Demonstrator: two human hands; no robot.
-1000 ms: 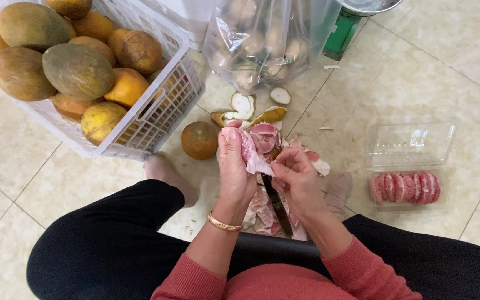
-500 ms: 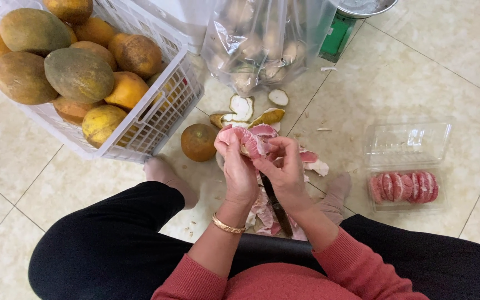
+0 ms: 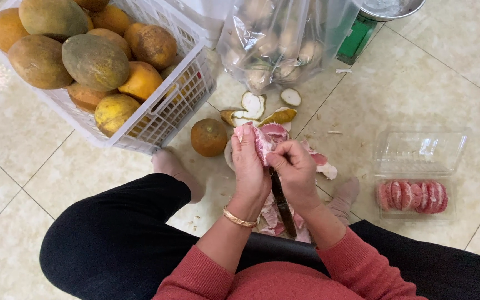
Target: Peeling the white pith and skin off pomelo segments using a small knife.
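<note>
At the centre of the frame the left hand (image 3: 249, 164) grips a pink pomelo segment (image 3: 268, 140), and the right hand (image 3: 294, 172) pinches its skin while holding a knife (image 3: 282, 203), blade pointing down toward the lap. Pink peelings (image 3: 320, 162) lie on the tiled floor (image 3: 418, 83) just right of the hands. A whole orange fruit (image 3: 208, 137) sits left of them. At upper left stands a white basket (image 3: 168, 111) of pomelos; at right, a clear tray (image 3: 418, 197) holds peeled segments.
</note>
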